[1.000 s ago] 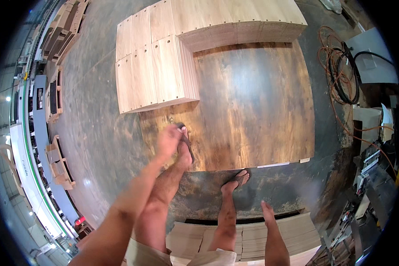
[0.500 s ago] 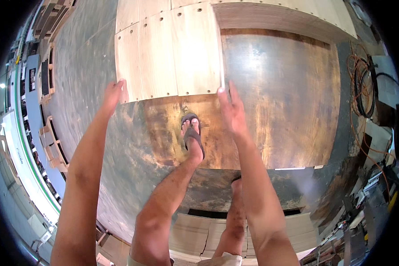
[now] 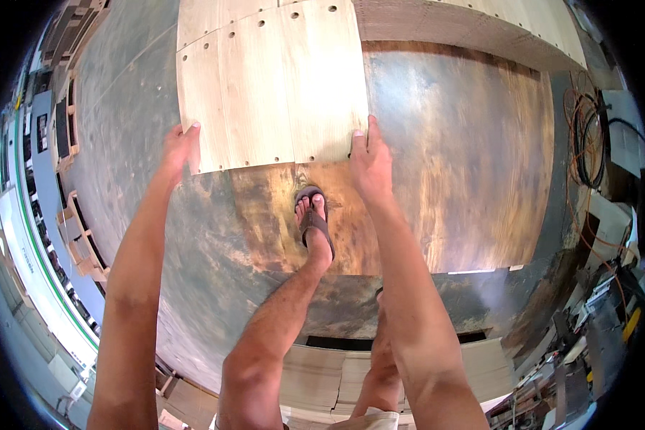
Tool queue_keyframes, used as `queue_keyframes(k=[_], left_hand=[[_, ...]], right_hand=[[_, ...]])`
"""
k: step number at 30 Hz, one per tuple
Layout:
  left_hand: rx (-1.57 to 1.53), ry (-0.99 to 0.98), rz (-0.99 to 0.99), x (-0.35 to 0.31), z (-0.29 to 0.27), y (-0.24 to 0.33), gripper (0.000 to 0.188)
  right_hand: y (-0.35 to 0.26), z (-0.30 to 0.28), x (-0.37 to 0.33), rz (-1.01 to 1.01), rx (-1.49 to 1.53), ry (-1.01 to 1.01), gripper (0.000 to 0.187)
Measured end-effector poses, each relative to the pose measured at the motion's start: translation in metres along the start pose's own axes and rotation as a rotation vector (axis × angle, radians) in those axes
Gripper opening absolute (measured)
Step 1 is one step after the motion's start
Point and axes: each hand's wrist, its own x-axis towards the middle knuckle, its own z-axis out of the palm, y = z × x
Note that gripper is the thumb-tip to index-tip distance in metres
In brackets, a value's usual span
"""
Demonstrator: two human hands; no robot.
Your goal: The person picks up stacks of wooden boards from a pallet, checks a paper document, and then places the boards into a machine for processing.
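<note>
A pale wooden panel point(image 3: 261, 97), with round drilled holes along its near and far edges, is held between my two hands. My left hand point(image 3: 180, 149) grips its left edge close to the near corner, thumb on top and fingers mostly hidden beneath. At the opposite edge, my right hand point(image 3: 370, 161) closes on the near right corner, its thumb and index finger showing. The panel's near edge looks raised. Its far end lies by a stack of similar panels point(image 3: 473, 32). A brown stained board point(image 3: 451, 158) lies underneath and to the right.
My sandalled foot point(image 3: 314, 218) stands on the stained board just below the panel. Behind my legs is another stack of boards point(image 3: 430, 365). Coiled cables point(image 3: 588, 143) and piled scrap point(image 3: 588, 344) line the right side. Wooden pallets point(image 3: 82, 236) stand at left, beside a long white machine point(image 3: 39, 265).
The panel looks larger and its near edge has come slightly toward me. My left hand has shifted a little left and down, and my right hand now closes more firmly round the right edge.
</note>
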Motion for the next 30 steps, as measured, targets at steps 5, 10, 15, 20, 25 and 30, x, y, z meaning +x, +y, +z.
queue_keyframes(k=[5,10,15,20,25,30], left_hand=[[0.047,0.008,-0.042,-0.013,0.009,0.015,0.053],[0.243,0.372,0.203,0.019,-0.014,-0.003,0.056],[0.354,0.483,0.93,-0.082,0.08,0.074,0.043],[0.607,-0.903,0.834,-0.248,0.202,0.058,0.035],[1.008,-1.406,1.008,-0.229,0.286,-0.069,0.036],[1.189,-1.144,1.046,-0.144,0.321,-0.098,0.027]], right_hand=[[0.013,-0.006,0.002,-0.055,0.058,-0.014,0.056],[0.051,-0.041,-0.002,-0.061,0.331,0.041,0.063],[0.161,-0.091,-0.033,0.057,0.313,0.086,0.062],[0.232,-0.101,-0.089,0.205,0.372,-0.085,0.05],[0.255,-0.082,-0.089,0.282,0.568,-0.039,0.041],[0.273,-0.027,-0.04,0.181,0.596,-0.055,0.037]])
